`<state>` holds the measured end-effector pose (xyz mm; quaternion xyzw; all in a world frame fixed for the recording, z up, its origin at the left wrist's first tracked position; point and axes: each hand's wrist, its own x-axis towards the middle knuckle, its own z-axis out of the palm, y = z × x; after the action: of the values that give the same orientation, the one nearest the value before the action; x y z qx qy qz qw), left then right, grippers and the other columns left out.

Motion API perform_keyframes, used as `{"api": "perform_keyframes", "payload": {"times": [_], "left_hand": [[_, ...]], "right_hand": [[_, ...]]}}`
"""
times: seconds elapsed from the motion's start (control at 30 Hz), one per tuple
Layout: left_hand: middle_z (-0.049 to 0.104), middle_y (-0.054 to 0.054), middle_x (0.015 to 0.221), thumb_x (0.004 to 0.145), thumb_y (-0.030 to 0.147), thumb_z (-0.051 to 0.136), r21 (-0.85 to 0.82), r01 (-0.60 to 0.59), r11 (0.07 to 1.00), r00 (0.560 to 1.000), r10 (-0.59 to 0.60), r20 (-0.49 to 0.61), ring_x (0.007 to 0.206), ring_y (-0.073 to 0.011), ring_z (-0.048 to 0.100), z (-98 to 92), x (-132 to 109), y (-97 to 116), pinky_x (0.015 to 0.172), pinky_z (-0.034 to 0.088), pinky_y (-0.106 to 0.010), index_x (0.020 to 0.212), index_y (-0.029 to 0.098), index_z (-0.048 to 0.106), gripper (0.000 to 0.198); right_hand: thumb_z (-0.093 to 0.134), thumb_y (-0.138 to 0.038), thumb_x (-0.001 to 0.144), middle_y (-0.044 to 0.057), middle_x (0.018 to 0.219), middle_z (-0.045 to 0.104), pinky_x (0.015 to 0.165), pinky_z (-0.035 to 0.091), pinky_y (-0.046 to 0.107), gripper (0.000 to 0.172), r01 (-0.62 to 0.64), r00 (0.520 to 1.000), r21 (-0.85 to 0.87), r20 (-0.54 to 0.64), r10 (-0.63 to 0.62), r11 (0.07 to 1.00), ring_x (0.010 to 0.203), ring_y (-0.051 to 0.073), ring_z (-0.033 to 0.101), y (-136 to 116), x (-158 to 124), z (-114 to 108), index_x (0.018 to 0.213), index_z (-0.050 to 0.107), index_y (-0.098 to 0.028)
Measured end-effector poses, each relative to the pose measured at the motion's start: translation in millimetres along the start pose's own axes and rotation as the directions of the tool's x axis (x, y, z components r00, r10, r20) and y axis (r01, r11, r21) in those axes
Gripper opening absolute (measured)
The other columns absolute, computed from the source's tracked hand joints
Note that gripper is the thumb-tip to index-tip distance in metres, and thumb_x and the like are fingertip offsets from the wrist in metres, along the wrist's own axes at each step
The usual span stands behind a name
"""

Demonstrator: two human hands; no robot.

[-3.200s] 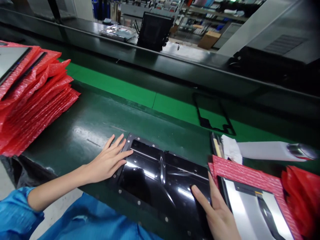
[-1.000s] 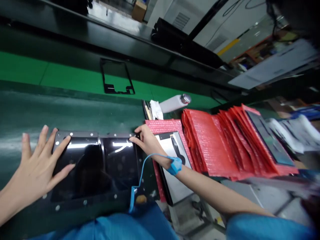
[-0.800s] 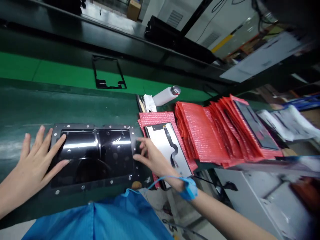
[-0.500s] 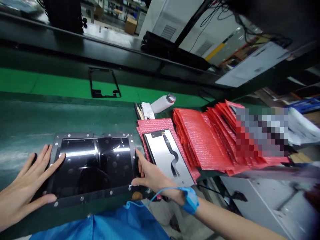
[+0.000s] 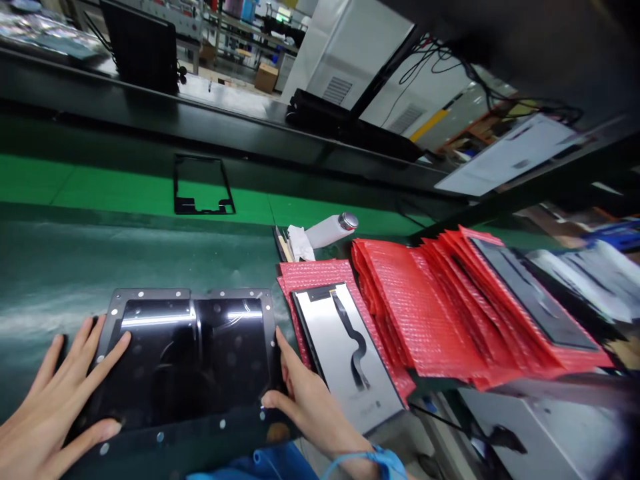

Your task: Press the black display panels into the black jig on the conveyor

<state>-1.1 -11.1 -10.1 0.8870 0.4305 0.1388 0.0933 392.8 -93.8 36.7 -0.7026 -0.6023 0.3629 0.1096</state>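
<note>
In front of me on the green mat lies a glossy black screen panel [image 5: 230,367] in a dark grey frame dotted with small round silver spots. A dark seam crosses it near the middle. My left hand [image 5: 65,400] rests over the left edge with its fingers spread, the index fingertip on the black surface. My right hand [image 5: 305,393] grips the right edge, thumb on the lower right corner and curled fingers along the side. Beside that hand, a silver-backed display [image 5: 330,353] with a dark flex cable lies on a pink bubble bag [image 5: 320,270].
Red bubble bags [image 5: 415,307] lie stacked to the right, with a dark panel [image 5: 535,293] on top. Behind stand a white bottle [image 5: 330,231] and some thin tools [image 5: 283,245]. A thin black frame [image 5: 203,210] lies farther back, before a raised dark ledge [image 5: 210,123].
The view has tilted up, so everything sits lower in the picture. Both hands keep their places on the panel's edges, and the panel appears unmoved on the mat.
</note>
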Motion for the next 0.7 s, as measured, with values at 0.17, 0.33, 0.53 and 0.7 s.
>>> {"api": "perform_keyframes", "payload": {"times": [0.17,0.33,0.53,0.7], "left_hand": [[0.011,-0.014,0.164,0.091,0.056,0.049,0.084,0.076,0.994,0.996,-0.079,0.034,0.149,-0.0426,0.010,-12.4,6,24,0.115,0.015,-0.067,0.158,0.025,0.012,0.083],[0.011,-0.021,0.162,0.088,0.064,0.051,0.127,0.068,0.990,0.991,-0.081,0.107,0.150,-0.0425,0.005,-25.8,1,34,0.114,0.015,-0.069,0.158,0.017,0.001,0.098],[0.016,-0.024,0.160,0.085,0.071,0.049,0.119,0.074,0.990,0.994,-0.083,0.068,0.149,-0.0429,0.007,-23.6,-7,35,0.113,0.007,-0.072,0.157,0.012,-0.002,0.106],[0.019,-0.025,0.159,0.080,0.079,0.046,0.125,0.082,0.989,0.996,-0.084,0.014,0.149,-0.0432,0.009,-14.2,-9,33,0.112,-0.001,-0.072,0.157,0.011,-0.001,0.112]], "right_hand": [[0.060,-0.037,0.091,0.005,0.085,0.067,0.068,0.053,0.038,0.074,0.134,0.991,-0.228,0.003,-0.137,0.964,0.075,0.027,0.067,-6,20,-21,0.154,0.027,-0.018],[0.047,-0.037,0.099,0.013,0.123,0.062,0.094,0.051,0.047,0.047,0.468,0.832,-0.355,-0.131,-0.539,0.809,0.114,0.029,0.059,-51,76,-33,0.144,0.045,-0.023],[0.041,-0.012,0.095,0.013,0.129,0.060,0.097,0.048,0.050,0.050,0.658,0.723,-0.346,0.044,-0.689,0.668,0.121,0.027,0.054,-89,110,-10,0.144,0.043,-0.021],[0.044,-0.010,0.091,0.012,0.121,0.063,0.097,0.047,0.049,0.045,0.682,0.716,-0.221,0.003,-0.698,0.698,0.116,0.027,0.056,-87,117,-6,0.135,0.052,-0.020]]}}
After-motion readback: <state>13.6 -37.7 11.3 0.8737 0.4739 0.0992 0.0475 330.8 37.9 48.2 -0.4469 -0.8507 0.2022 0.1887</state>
